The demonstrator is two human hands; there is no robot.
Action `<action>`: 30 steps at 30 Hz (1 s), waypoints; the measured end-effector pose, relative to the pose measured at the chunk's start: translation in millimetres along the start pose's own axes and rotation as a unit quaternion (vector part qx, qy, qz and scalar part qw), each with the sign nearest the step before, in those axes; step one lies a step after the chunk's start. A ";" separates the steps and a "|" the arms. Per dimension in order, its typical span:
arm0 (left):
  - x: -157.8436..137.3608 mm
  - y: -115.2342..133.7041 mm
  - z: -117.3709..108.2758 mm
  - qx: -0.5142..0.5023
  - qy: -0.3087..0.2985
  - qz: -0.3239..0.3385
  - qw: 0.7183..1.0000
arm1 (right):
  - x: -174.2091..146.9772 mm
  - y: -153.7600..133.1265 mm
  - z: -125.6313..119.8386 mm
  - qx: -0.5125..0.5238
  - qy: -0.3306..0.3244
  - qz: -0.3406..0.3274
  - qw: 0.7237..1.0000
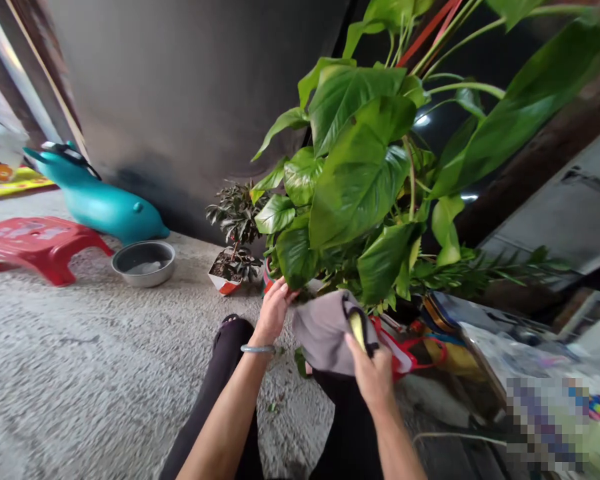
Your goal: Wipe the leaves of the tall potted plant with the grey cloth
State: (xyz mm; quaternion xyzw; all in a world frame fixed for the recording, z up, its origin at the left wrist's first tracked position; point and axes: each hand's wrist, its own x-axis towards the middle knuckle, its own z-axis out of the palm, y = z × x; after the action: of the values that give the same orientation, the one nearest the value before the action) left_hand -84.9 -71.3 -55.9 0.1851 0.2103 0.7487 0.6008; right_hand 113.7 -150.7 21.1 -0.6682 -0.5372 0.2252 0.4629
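Observation:
A grey cloth (pixel 325 330) with a dark edge and a yellow patch is bunched in my right hand (pixel 373 370), whose fingers are closed on it. The cloth hangs above my right knee, just below the leaves. My left hand (pixel 274 312), with a grey bangle at the wrist, reaches under a low leaf (pixel 296 257) of a large green potted plant (pixel 360 180). Its fingers are bent by the reddish pot rim; leaves partly hide them, and what they grip is unclear. A few fallen leaf bits (pixel 273 405) lie on the floor between my legs.
A small dark-leaved plant in a white-and-orange pot (pixel 225 283) stands left of my hands. Farther left are a metal basin (pixel 145 263), a red stool (pixel 43 243) and a teal animal-shaped toy (pixel 105 203). Red bags (pixel 405 357) and piled papers (pixel 510 347) crowd the right.

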 end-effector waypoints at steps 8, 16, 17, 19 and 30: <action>-7.9 -12.4 7.9 -0.002 -0.026 -0.009 1.000 | 93.6 -35.0 -56.5 0.027 0.390 0.007 0.920; -9.1 -8.8 7.8 0.020 -0.043 -0.007 0.999 | 21.9 6.4 2.7 -0.007 0.003 0.059 0.998; -8.1 -7.9 6.6 0.024 -0.040 -0.007 0.999 | 11.8 10.3 -6.4 0.003 0.000 0.066 0.998; -7.4 -7.0 6.0 0.030 -0.036 -0.006 0.999 | 9.1 6.8 -32.4 0.012 0.073 0.090 0.993; -14.9 -14.4 15.9 0.044 -0.043 -0.024 0.998 | 59.7 -42.6 13.9 0.119 0.115 0.005 0.986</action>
State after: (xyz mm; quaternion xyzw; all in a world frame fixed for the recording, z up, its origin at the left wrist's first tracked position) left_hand -61.5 -81.7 -50.6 0.2378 0.2213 0.7157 0.6183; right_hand 100.1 -90.4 62.9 -0.6326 -0.4464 0.2110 0.5967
